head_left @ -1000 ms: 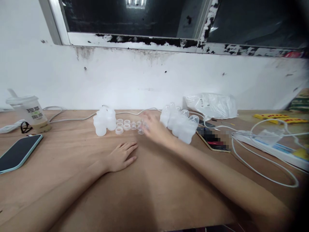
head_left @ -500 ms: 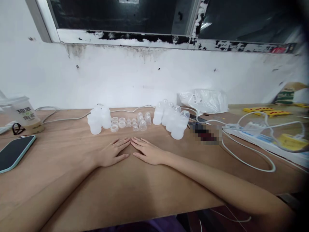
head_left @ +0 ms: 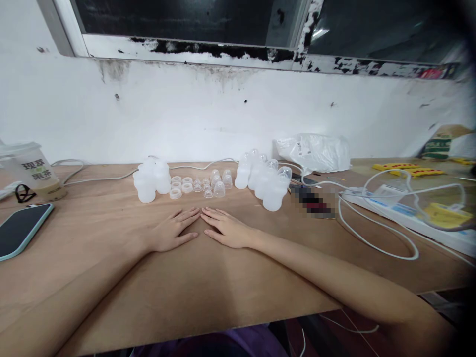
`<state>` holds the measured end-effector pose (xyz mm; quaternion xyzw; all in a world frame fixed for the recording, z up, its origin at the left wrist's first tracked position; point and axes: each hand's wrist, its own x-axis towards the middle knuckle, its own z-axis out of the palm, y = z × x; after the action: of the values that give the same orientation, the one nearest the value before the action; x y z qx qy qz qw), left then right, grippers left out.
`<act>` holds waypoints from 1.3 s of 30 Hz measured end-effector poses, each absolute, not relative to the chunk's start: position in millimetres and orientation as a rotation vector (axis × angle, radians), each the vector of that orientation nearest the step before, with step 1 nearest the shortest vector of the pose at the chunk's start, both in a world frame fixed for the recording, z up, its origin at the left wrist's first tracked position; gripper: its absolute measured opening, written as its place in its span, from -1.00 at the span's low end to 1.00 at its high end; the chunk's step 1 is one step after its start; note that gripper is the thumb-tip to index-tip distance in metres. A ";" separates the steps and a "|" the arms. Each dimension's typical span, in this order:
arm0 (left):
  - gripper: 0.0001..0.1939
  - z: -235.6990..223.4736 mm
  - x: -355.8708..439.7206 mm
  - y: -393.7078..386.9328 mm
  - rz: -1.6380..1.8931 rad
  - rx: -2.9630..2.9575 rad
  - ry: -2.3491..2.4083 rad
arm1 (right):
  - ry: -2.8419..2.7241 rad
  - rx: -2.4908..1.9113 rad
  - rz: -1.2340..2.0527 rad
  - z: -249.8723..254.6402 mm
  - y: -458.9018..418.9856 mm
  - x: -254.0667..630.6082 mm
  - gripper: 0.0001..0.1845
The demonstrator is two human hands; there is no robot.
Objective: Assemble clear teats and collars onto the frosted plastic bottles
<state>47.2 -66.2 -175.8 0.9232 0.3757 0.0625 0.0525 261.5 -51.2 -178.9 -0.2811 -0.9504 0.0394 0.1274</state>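
Note:
My left hand lies flat on the wooden table, fingers stretched and holding nothing. Opposite it, my right hand also rests flat and empty, and the fingertips of both hands meet or nearly meet. Beyond the left hand stand several frosted white bottles without tops. White screw rings, small clear nipples and clear domed caps are grouped in the middle. Past my right hand, several bottles with clear domed caps stand in a cluster.
At the left are a drink cup and a phone. A white plastic bag lies by the wall. To the right, white cables loop beside a power strip and yellow packets. A blurred dark item lies near the capped bottles.
Both hands stay flat in the same place on the table. The whole view has shifted slightly, so things appear a little higher; no object has moved on the table.

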 end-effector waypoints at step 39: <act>-0.57 -186.5 55.5 -38.7 0.842 2.668 1.426 | -2.393 -1.205 0.115 -177.2 -24.0 247.5 -0.72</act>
<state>55.5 -38.7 -186.5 0.8497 0.4541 0.2681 0.0009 247.5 -24.0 -177.2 -0.4376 -0.8688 0.0419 0.2280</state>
